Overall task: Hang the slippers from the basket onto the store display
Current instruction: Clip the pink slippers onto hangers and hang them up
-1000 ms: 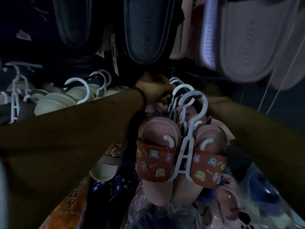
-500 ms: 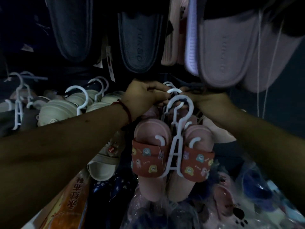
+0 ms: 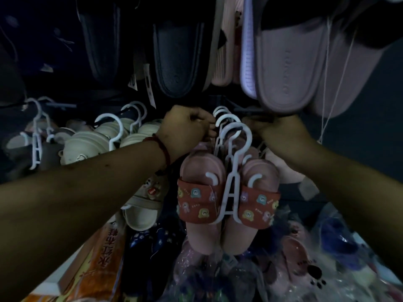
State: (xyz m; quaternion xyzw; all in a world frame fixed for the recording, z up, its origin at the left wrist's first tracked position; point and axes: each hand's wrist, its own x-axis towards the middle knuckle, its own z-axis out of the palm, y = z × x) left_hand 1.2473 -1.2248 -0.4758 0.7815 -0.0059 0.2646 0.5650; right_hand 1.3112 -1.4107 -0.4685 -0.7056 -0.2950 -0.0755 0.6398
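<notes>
A pair of pink slippers (image 3: 226, 192) with red cartoon-print straps hangs on a white plastic hanger (image 3: 232, 171) in the middle of the view. Its hook sits over a dark display peg (image 3: 246, 110), in front of more white hooks (image 3: 220, 113). My left hand (image 3: 187, 125), with a red thread at the wrist, is closed with its fingertips against those back hooks. My right hand (image 3: 279, 129) is curled around the peg's near end, right of the front hook. The basket is out of sight.
Large dark and lilac slippers (image 3: 283, 68) hang overhead. Cream slippers on white hangers (image 3: 87, 144) fill the pegs to the left. An orange printed box (image 3: 98, 264) lies low left, and bagged slippers (image 3: 305, 262) are piled underneath. White strings (image 3: 333, 83) hang at the right.
The pink pair has settled to hang straight on the peg. My left hand has shifted slightly left of the hooks, and my right hand has come into view at the peg's end.
</notes>
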